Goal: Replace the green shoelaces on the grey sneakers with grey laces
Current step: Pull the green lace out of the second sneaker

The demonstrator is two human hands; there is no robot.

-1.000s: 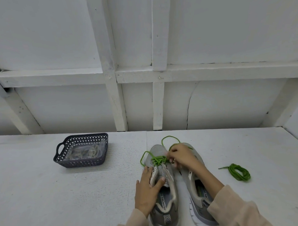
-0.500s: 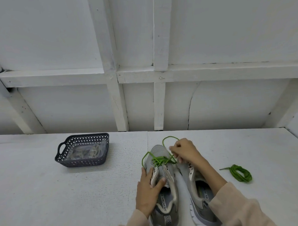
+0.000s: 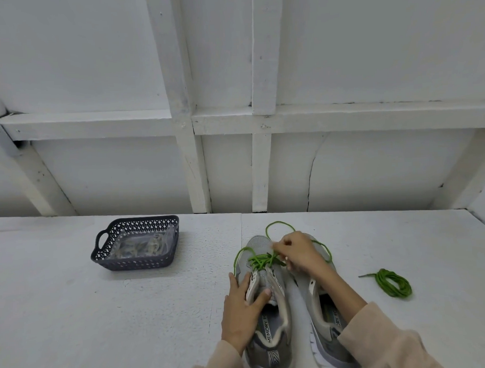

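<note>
- Sneakers, grey mesh, lie side by side on the white textured worktop (image 3: 130,314), toes pointing away; left sneaker (image 3: 265,308) insole reads "MEMORY FO…", right sneaker (image 3: 322,314) insole "…ORY F…".
- Dark perforated basket (image 3: 135,244) holds pale laces.
- Left hand (image 3: 241,312) grips the left sneaker's eyelet flap.
- Right hand (image 3: 300,251) pinches its green lace (image 3: 260,259).
- Coiled green lace (image 3: 391,283) lies apart, right.

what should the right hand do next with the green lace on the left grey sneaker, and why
Probably pull the pinched strand out of its eyelet. The right hand pinches the green round shoelace, which is threaded only through the lowest eyelets of the left grey mesh sneaker; the left hand steadies that sneaker.
</note>
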